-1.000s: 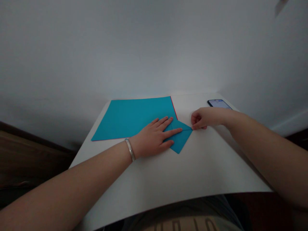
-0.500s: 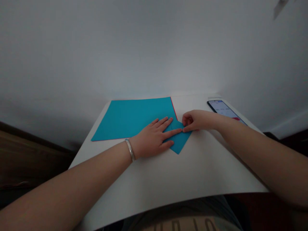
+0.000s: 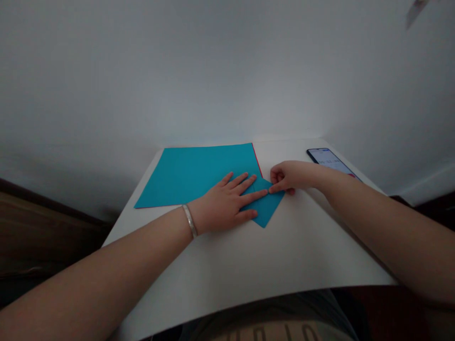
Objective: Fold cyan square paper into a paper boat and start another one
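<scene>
A small folded piece of teal paper (image 3: 267, 208) lies on the white table (image 3: 270, 255). My left hand (image 3: 227, 203) rests flat on its left part, fingers stretched out, a silver bangle on the wrist. My right hand (image 3: 288, 177) is curled, with one fingertip pressing the paper's crease next to my left index fingertip. A larger stack of teal paper (image 3: 199, 173) with a red edge lies behind my left hand.
A phone (image 3: 329, 158) with a lit screen lies at the table's far right. A pale wall stands right behind the table. Dark wooden furniture shows at the left.
My right hand slid left from the paper's right corner to the crease by my left fingertip. My left hand stayed flat on the paper.
</scene>
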Motion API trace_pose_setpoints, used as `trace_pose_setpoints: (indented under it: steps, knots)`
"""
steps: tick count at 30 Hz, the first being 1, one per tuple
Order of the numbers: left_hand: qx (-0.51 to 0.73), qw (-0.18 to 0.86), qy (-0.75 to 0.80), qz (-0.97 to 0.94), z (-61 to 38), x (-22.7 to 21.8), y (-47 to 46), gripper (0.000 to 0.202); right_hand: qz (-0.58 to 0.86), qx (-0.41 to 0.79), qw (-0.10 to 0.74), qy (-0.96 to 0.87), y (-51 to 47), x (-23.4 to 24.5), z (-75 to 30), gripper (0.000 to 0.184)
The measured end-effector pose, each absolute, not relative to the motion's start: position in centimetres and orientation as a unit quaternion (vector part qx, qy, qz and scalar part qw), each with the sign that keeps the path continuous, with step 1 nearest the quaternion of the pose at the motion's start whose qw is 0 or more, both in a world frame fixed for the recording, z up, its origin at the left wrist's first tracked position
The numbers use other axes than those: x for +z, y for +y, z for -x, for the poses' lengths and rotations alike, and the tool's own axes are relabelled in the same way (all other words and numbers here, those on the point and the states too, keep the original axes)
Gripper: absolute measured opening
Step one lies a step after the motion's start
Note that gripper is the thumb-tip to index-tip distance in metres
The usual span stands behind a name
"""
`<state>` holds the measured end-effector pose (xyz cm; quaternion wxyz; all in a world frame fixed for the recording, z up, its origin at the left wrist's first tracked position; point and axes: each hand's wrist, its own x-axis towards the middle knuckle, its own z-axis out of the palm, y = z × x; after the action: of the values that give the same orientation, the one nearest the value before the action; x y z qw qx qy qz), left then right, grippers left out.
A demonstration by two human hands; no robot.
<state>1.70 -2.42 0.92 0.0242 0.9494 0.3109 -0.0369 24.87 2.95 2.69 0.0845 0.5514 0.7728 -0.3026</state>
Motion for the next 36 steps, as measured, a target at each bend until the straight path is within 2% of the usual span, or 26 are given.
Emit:
trace_pose_setpoints:
  steps: [10, 15, 22, 31, 36]
  knots:
    - [-0.072, 0.020, 0.358, -0.931, -1.0, 1.9, -4.1, 0.066, -0.543, -0.282, 0.071, 0.788, 3.0, 2.5, -25.0, 0.028]
    - [-0.053, 0.009, 0.351, -0.935, -1.1, 1.8, -4.3, 0.066, -0.577, -0.145, 0.028, 0.803, 2.8, 2.0, -24.0, 0.047]
    - [-0.082, 0.023, 0.366, -0.927, -1.3, 2.3, -4.1, 0.069, -0.591, -0.092, 0.045, 0.800, 2.5, 1.7, -23.6, 0.062]
    - [-0.118, 0.061, 0.371, -0.919, -1.1, 3.0, -3.9, 0.066, -0.590, -0.072, 0.048, 0.802, 1.7, 1.8, -23.7, 0.059]
    - [-0.158, 0.079, 0.405, -0.897, -1.1, 3.8, -4.7, 0.073, -0.593, -0.084, 0.051, 0.799, 2.0, 1.7, -24.1, 0.057]
